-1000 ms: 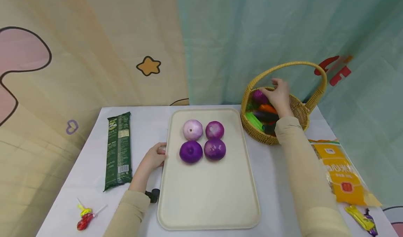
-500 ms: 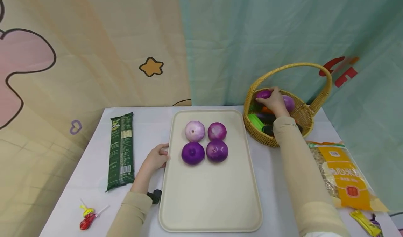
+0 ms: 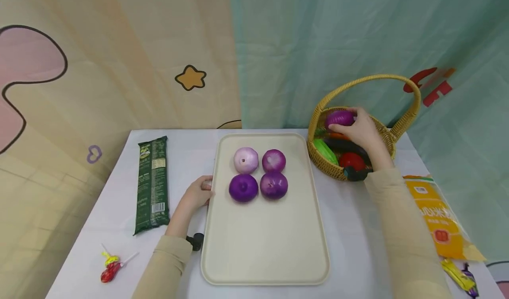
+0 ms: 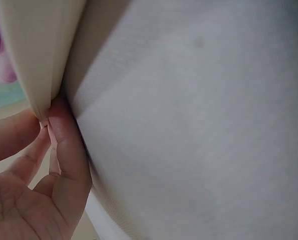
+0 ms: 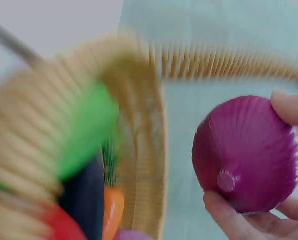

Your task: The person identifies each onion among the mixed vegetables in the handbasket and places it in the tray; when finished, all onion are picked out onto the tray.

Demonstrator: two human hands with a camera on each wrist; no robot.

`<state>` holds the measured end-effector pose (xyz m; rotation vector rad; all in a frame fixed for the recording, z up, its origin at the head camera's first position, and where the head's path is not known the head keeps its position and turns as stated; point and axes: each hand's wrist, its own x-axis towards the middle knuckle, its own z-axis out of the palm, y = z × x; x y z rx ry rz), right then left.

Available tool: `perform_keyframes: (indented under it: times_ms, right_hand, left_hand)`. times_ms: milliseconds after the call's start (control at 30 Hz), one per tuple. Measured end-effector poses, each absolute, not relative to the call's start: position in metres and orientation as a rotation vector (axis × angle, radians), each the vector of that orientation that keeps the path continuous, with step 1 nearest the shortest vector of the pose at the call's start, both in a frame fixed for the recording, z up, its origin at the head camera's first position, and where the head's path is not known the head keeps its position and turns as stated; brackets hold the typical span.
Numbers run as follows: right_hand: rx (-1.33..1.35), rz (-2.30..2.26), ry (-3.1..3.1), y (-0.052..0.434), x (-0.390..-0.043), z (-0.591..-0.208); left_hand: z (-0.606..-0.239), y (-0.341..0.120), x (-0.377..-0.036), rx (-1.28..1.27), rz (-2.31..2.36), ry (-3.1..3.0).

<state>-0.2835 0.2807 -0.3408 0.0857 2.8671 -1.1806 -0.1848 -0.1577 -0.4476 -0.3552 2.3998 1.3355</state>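
My right hand [image 3: 362, 129] grips a purple onion [image 5: 246, 155] between thumb and fingers. In the right wrist view it is outside the wicker basket's rim; in the head view it overlaps the basket [image 3: 327, 168]. A green vegetable [image 3: 325, 150], a dark eggplant [image 3: 345, 145], a round red vegetable [image 3: 352, 160] and an orange one [image 5: 113, 207] lie in the basket. At the left edge of the cream tray [image 3: 262, 241], my left hand [image 3: 196, 192] pinches the rim, thumb and fingers on either side of it. Several onions [image 3: 244, 187] sit in two rows on the tray's far half.
A green packet [image 3: 152, 184] lies left of the tray, with two lollipops [image 3: 110, 270] nearer the front. At the right are an orange-and-clear bag [image 3: 439, 224] and small wrapped sweets [image 3: 459, 277]. The basket's tall handle [image 3: 367, 78] arches above the right hand. A curtain hangs behind the table.
My right hand has lowered into the basket, taken hold of the purple onion and raised it. The round red vegetable shows now in the basket. My left hand stays at the tray's edge.
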Motion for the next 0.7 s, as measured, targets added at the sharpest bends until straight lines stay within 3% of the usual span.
perform_keyframes:
  times_ms: [167,400,700]
  right_hand:
    - [-0.052,-1.319,2.754,0.252,-0.220,-0.350]
    - [-0.372,-1.607,2.436,0.179,-0.154,-0.394]
    - [-0.616,-1.484,2.339,0.109,-0.117,-0.431]
  left_hand:
    - [-0.446,-0.157,-0.184,-0.347,1.327,2.396]
    - [-0.447,-0.157,-0.183,-0.348,1.339,2.381]
    - [-0.445,-0.158,-0.186,-0.338,1.315,2.374]
